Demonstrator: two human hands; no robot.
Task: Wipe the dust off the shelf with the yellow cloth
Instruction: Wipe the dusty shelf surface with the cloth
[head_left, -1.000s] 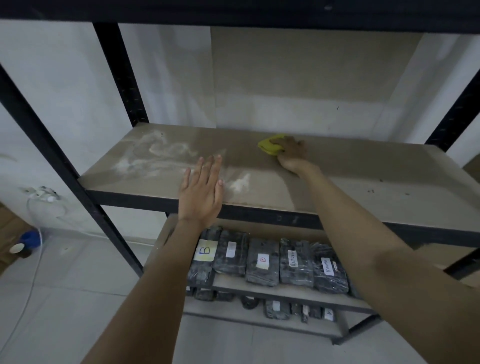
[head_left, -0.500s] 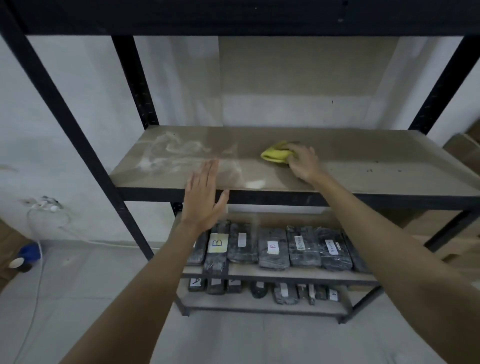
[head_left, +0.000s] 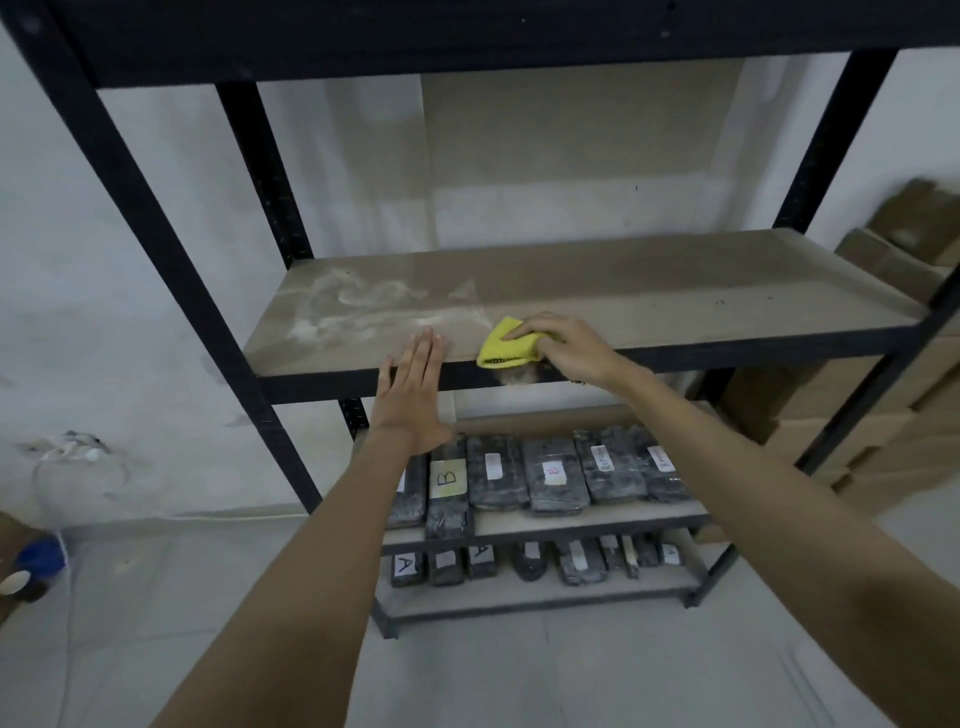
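A brown shelf board (head_left: 649, 296) in a black metal rack carries white dust smears (head_left: 358, 306) on its left half. The folded yellow cloth (head_left: 503, 344) lies at the board's front edge, partly hanging over it. My right hand (head_left: 563, 345) holds the cloth, fingers curled over its top. A small puff of dust shows just below the cloth against the black rail. My left hand (head_left: 413, 392) is flat with straight fingers, its fingertips at the front edge left of the cloth, holding nothing.
Black rack uprights (head_left: 156, 234) stand at left and right. Lower shelves hold several dark wrapped packs with labels (head_left: 550, 473). Cardboard boxes (head_left: 872, 415) are stacked to the right. A white cable (head_left: 78, 457) and a blue object (head_left: 39, 561) sit on the floor at left.
My right hand has dragged the cloth from the back of the shelf forward to its front edge. My left hand slid back from the shelf top to the front edge.
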